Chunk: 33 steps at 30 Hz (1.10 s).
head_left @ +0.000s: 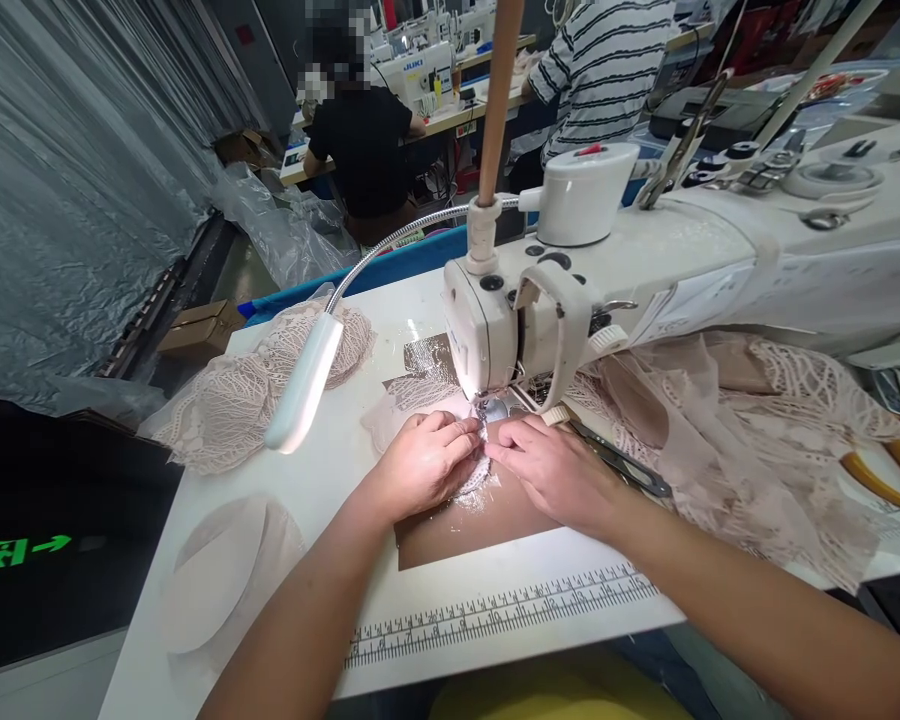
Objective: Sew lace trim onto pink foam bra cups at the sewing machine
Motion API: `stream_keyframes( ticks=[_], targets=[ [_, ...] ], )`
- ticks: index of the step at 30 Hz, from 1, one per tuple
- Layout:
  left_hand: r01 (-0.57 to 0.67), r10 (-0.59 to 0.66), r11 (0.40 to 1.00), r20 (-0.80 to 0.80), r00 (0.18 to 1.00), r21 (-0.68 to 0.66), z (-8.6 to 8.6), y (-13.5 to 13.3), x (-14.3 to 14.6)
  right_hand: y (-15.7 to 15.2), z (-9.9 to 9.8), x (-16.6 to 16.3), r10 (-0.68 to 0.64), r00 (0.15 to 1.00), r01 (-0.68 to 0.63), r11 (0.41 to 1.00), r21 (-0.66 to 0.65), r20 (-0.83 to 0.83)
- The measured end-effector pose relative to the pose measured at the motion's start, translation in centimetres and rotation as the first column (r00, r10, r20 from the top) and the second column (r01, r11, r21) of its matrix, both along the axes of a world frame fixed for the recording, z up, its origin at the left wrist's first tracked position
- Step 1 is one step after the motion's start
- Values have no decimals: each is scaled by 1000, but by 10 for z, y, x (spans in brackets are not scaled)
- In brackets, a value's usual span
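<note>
The small lace piece (474, 480) lies on a brown sheet (487, 528) on the tabletop (330, 500), with its far edge at the presser foot (493, 409) of the sewing machine (645, 265). We judge the seam to be under way but far from finished. Most of the piece sits on the near side of the foot, and the fingers hide any stitching, so we cannot tell how much is sewn.

Both forearms come in from the near edge and converge. The left hand (424, 462) and right hand (551, 470) rest palm down with fingers bent. Their tips nearly meet just before the foot, and as far as we can see they press the lace flat rather than pinch it.

Dark snips (622, 465) lie just beside the right hand, and beyond them is a heap of lace (750, 450). On the left, another lace pile (232, 400) sits behind the gooseneck lamp (304, 385). Two pale cups (217, 575) lie near the front, and a printed ruler (495, 610) runs along the near edge. Two people work at other machines farther back.
</note>
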<state>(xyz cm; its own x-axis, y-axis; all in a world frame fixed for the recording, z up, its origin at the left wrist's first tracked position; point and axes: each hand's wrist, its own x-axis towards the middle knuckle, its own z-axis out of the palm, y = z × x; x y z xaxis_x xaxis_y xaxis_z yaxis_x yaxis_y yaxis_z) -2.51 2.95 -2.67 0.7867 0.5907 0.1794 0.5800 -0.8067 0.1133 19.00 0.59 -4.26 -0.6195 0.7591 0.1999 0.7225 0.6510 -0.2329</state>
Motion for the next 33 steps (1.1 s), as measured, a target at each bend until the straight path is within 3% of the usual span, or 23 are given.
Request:
stream_keyframes(
  ticks=[6,21,28,33],
  targets=[
    [11,-11,1000,-16,1000,-24,2,1,1,-1,4,-1,-13,1000,13,1000,-8,13],
    [-134,136,987,19,990,-86,3,-3,6,7,3,-5,-139,990,137,985,106,4],
    [38,-6,977,150,989,-211,15,-6,-5,6,4,-2,-212,977,213,977,29,-26],
    [78,-20,973,260,965,-216,11,-5,0,4,5,-3,-136,982,137,991,-1,-128]
  ],
)
